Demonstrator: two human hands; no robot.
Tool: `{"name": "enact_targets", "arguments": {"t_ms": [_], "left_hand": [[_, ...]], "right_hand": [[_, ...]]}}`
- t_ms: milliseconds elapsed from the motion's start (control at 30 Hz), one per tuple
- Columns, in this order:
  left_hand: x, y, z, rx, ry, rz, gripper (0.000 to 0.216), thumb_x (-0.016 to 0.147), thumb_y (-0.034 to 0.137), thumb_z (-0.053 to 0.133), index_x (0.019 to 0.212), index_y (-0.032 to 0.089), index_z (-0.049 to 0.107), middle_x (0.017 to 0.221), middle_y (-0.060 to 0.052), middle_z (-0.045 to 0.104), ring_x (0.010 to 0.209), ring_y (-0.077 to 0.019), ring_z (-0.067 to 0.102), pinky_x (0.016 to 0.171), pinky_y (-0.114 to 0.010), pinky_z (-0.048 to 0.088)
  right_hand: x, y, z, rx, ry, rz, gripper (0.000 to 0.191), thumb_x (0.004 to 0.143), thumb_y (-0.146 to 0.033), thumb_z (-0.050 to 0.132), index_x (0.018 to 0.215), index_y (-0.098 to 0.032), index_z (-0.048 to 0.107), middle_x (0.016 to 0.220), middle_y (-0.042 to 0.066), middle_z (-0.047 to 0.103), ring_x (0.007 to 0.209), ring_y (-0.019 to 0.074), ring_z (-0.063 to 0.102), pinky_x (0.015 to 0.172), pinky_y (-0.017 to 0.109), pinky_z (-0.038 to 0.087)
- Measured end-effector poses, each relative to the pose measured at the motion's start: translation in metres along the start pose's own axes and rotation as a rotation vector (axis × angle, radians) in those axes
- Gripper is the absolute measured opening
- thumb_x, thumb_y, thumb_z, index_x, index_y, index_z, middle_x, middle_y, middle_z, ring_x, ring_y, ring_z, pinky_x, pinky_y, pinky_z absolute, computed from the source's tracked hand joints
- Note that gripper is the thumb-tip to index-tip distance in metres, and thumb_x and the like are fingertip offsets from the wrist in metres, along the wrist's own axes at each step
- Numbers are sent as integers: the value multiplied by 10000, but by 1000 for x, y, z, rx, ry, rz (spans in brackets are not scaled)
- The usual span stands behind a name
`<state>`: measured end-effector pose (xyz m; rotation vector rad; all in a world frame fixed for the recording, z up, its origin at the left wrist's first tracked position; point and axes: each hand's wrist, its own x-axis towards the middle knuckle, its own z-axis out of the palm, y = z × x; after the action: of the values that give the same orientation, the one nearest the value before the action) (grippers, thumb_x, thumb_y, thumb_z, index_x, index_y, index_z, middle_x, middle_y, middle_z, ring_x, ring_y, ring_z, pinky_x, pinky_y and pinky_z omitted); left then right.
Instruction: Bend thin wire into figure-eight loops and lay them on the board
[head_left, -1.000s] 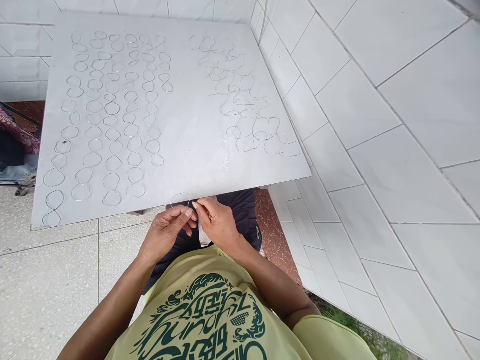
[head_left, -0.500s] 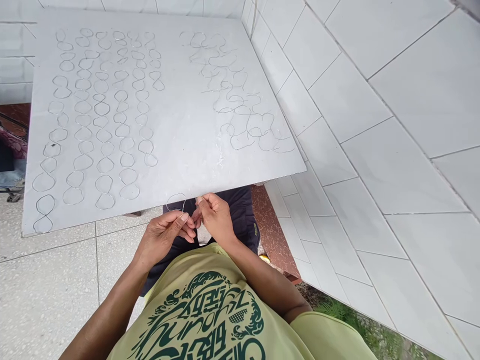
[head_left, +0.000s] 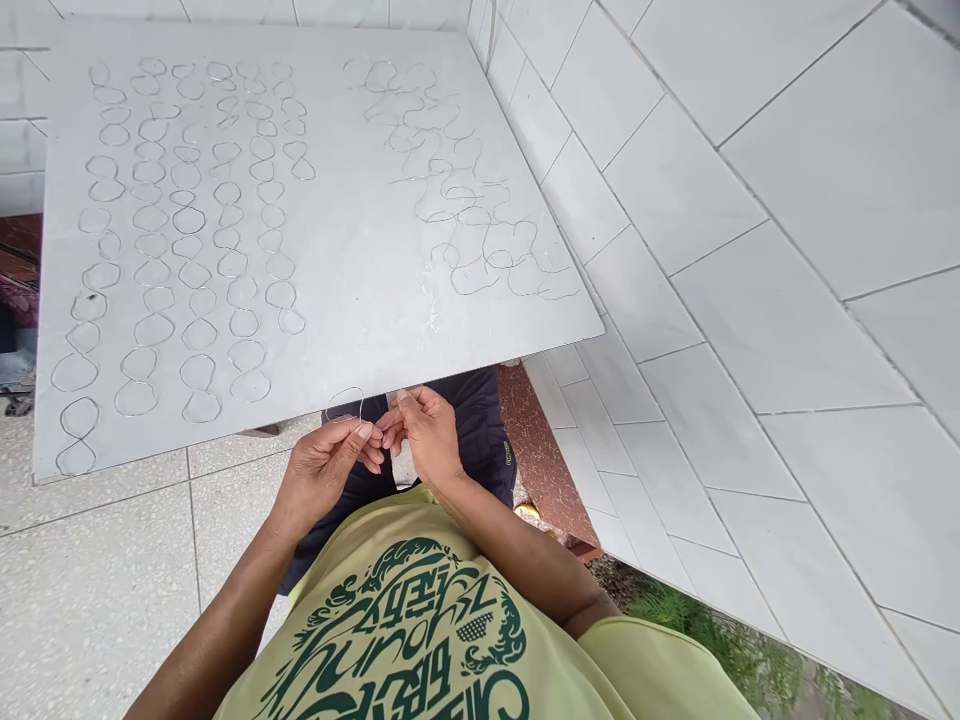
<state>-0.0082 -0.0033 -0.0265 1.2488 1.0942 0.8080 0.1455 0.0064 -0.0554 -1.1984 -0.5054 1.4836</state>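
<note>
My left hand (head_left: 324, 468) is closed, thumb and forefinger pinching a thin metal wire (head_left: 361, 402) whose round loop rises above the fingers at the board's front edge. Close against it, my right hand (head_left: 429, 436) has its thumb pressed to the curled forefinger. Its fingertips meet those of the left hand, and whatever they grip there is hidden. Rows of wire figure-eights (head_left: 199, 388) lie on the left part of the white board (head_left: 352, 270). Toward the board's right side lies a loose group of curved, S-shaped wires (head_left: 480, 215).
White tiled walls (head_left: 720, 300) stand behind the board and along its right side. Below are a speckled floor (head_left: 97, 570) and a reddish-brown ledge (head_left: 544, 440). Green plants (head_left: 705, 630) grow at the lower right.
The view has shifted slightly, so the board sits a little farther left. Both hands stay together at the wire, with the right fingers slightly more spread.
</note>
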Motion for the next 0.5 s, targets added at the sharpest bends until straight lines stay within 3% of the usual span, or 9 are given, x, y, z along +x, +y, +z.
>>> {"name": "enact_targets", "arguments": {"t_ms": [167, 300, 500], "left_hand": [[-1, 5, -1, -5, 30, 12, 293, 982, 455, 638, 925, 194, 758, 845, -53, 729, 693, -181, 703, 684, -337, 615], [0, 7, -7, -33, -3, 4, 288, 995, 444, 620, 938, 190, 745, 805, -52, 721, 693, -190, 700, 681, -340, 608], [0, 5, -16, 149, -108, 146, 203, 1004, 363, 606, 990, 230, 758, 888, -58, 712, 738, -190, 680, 694, -338, 586]], "right_hand": [[0, -6, -5, -61, -83, -2, 461, 876, -664, 659, 876, -219, 542, 679, 24, 734, 434, 132, 605, 396, 233, 427], [-5, -14, -14, -180, -187, 47, 544, 894, -748, 583, 824, -208, 578, 639, 19, 697, 428, 126, 583, 377, 224, 366], [-5, -17, -18, -377, -224, -55, 445, 952, -552, 615, 681, -200, 595, 494, -39, 555, 372, 77, 428, 400, 219, 310]]}}
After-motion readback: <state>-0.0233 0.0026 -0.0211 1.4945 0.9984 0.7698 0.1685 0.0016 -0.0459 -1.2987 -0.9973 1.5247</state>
